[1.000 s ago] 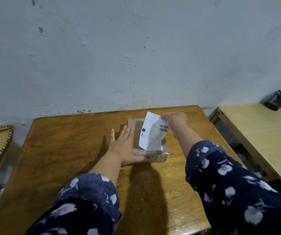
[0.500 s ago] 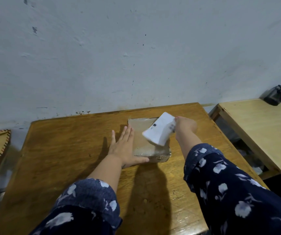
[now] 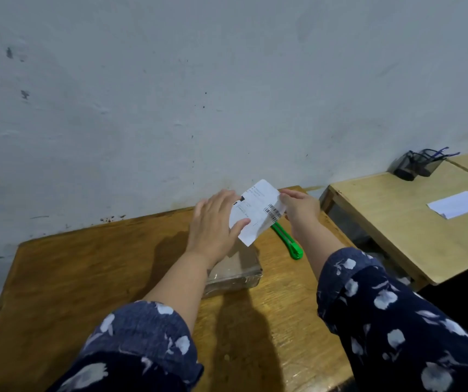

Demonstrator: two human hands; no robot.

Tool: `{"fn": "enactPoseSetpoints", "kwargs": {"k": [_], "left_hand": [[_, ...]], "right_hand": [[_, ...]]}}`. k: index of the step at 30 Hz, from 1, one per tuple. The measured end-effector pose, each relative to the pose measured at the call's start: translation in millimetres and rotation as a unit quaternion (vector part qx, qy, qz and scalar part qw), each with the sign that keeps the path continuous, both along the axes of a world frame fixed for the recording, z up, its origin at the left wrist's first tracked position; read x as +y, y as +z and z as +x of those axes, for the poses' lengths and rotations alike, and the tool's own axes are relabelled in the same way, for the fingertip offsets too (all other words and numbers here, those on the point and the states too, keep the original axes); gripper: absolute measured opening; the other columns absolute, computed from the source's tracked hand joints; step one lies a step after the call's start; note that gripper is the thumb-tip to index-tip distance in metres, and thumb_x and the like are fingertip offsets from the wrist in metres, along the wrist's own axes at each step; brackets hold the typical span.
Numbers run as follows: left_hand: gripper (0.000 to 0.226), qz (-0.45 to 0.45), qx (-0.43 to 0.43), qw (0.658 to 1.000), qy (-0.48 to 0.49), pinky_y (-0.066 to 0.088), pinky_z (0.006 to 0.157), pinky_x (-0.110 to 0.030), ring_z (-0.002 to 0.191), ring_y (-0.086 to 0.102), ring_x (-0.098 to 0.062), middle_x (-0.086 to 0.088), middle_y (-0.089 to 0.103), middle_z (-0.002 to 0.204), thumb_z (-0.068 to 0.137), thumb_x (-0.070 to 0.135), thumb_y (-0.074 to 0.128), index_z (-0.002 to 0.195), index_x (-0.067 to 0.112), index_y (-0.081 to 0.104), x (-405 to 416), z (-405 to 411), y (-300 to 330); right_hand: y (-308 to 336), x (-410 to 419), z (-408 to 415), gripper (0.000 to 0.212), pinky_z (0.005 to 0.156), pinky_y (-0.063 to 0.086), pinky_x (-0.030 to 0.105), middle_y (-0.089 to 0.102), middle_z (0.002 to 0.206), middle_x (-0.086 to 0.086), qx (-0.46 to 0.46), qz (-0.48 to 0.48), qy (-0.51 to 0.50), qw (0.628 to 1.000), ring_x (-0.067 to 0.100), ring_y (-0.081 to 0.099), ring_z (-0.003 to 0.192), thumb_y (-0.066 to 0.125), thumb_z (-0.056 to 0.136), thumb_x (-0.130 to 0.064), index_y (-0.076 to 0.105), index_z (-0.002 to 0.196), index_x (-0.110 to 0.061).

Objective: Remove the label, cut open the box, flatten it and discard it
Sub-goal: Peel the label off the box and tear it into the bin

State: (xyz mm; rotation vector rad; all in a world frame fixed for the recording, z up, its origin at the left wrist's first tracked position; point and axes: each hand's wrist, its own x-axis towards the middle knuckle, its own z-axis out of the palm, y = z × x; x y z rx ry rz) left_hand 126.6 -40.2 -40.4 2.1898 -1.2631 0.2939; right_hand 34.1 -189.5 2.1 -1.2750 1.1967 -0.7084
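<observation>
Right hand (image 3: 300, 208) has the label (image 3: 256, 212) pinched at its right edge, fingers pressed together on the paper, and the left hand (image 3: 215, 224) joins in, thumb clamped over the label's lower left side with the other fingers behind it. So both grips are closed on the same white sheet, held up in the air above the box (image 3: 237, 268), barcode facing the camera. The label looks fully free of the cardboard; I'd call that first step done. The box sits below the hands, toward the far right part of the counter (image 3: 85, 278), its glossy tape catching the light, and it appears sealed and uncut. Just beside it, near the counter's right edge, lies a green cutter (image 3: 289, 241), untouched. Off to the right, a second counter (image 3: 396, 236) carries a white sheet of paper (image 3: 457, 204) and a dark holder (image 3: 413, 165) by the wall. Left to do, by my reckoning: get rid of the label, pick up the cutter, slit the tape, flatten, discard.
</observation>
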Motion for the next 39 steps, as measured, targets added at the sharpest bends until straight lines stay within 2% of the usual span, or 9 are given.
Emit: {"fn": "enactPoseSetpoints", "kwargs": {"k": [3, 7, 11, 16, 26, 30, 32, 35, 39], "left_hand": [[0.061, 0.04, 0.004, 0.998, -0.038, 0.013, 0.113, -0.035, 0.139, 0.028, -0.008, 0.009, 0.037, 0.15, 0.089, 0.055, 0.052, 0.141, 0.026, 0.038, -21, -11, 8], [0.076, 0.065, 0.012, 0.998, -0.025, 0.02, 0.105, -0.033, 0.134, 0.035, -0.007, 0.013, 0.039, 0.148, 0.08, 0.066, 0.055, 0.143, 0.03, 0.033, -35, -35, 8], [0.077, 0.058, 0.037, 0.998, -0.012, 0.025, 0.098, -0.034, 0.127, 0.042, -0.006, 0.015, 0.045, 0.142, 0.077, 0.07, 0.055, 0.141, 0.033, 0.035, -45, -71, 15], [0.088, 0.064, 0.116, 0.991, -0.005, 0.028, 0.103, -0.038, 0.128, 0.042, -0.009, 0.014, 0.043, 0.143, 0.069, 0.074, 0.058, 0.142, 0.035, 0.028, -57, -126, 26], [0.035, 0.027, 0.117, 0.993, 0.006, 0.026, 0.091, -0.03, 0.116, 0.052, -0.005, 0.016, 0.061, 0.126, 0.085, 0.053, 0.061, 0.113, 0.034, 0.067, -57, -253, 31], [0.015, 0.008, 0.089, 0.995, 0.039, 0.022, 0.102, -0.032, 0.127, 0.045, -0.006, 0.014, 0.061, 0.129, 0.09, 0.036, 0.062, 0.094, 0.03, 0.075, -46, -287, 20], [0.013, 0.0, 0.127, 0.991, 0.05, 0.034, 0.101, -0.036, 0.119, 0.053, -0.012, 0.01, 0.064, 0.122, 0.091, 0.035, 0.06, 0.094, 0.029, 0.071, -38, -302, 16], [0.015, -0.051, 0.243, 0.966, 0.067, 0.056, 0.077, -0.04, 0.095, 0.059, -0.014, 0.009, 0.06, 0.111, 0.087, 0.041, 0.063, 0.097, 0.032, 0.056, -26, -322, 18], [0.032, -0.052, 0.333, 0.939, 0.068, 0.051, 0.063, -0.026, 0.091, 0.055, -0.012, 0.008, 0.054, 0.114, 0.079, 0.033, 0.075, 0.105, 0.031, 0.057, -2, -336, 27]], "right_hand": [[5, -1, -15, 0.013, 0.065, 0.049, 0.023, 0.069, 0.099, 0.0, 0.008, -0.013, 0.034, 0.999, 0.014, 0.061, 0.084, 0.062, 0.09, -0.016, 0.073, 0.097, -0.019], [14, -10, -46, 0.013, 0.087, 0.054, 0.035, 0.069, 0.1, 0.003, 0.006, -0.018, 0.053, 0.998, 0.02, 0.062, 0.093, 0.064, 0.089, -0.015, 0.072, 0.084, -0.023], [24, -19, -88, 0.012, 0.079, 0.056, 0.034, 0.069, 0.088, 0.008, -0.028, 0.011, 0.098, 0.995, 0.017, 0.061, 0.07, 0.063, 0.09, -0.011, 0.073, 0.096, -0.015], [32, -29, -152, 0.016, 0.076, 0.055, 0.033, 0.07, 0.097, 0.009, -0.048, -0.003, 0.146, 0.988, 0.022, 0.064, 0.084, 0.057, 0.093, -0.011, 0.07, 0.1, -0.016], [20, -44, -275, 0.02, 0.089, 0.054, 0.039, 0.071, 0.104, 0.008, -0.048, -0.019, 0.168, 0.984, 0.027, 0.065, 0.098, 0.059, 0.091, -0.01, 0.071, 0.092, -0.026], [14, -41, -316, 0.019, 0.088, 0.055, 0.04, 0.071, 0.102, 0.005, -0.032, -0.007, 0.169, 0.985, 0.024, 0.066, 0.097, 0.059, 0.092, -0.01, 0.069, 0.102, -0.023], [13, -36, -329, 0.021, 0.082, 0.055, 0.036, 0.071, 0.101, 0.006, -0.032, 0.014, 0.195, 0.98, 0.022, 0.066, 0.092, 0.058, 0.093, -0.011, 0.067, 0.11, -0.02], [15, -23, -334, 0.021, 0.076, 0.053, 0.034, 0.07, 0.104, 0.006, -0.018, 0.014, 0.241, 0.97, 0.021, 0.063, 0.097, 0.057, 0.093, -0.012, 0.068, 0.11, -0.019], [13, -4, -329, 0.018, 0.062, 0.049, 0.024, 0.069, 0.102, 0.001, 0.009, -0.003, 0.268, 0.963, 0.014, 0.061, 0.092, 0.057, 0.094, -0.014, 0.069, 0.1, -0.025]]}}
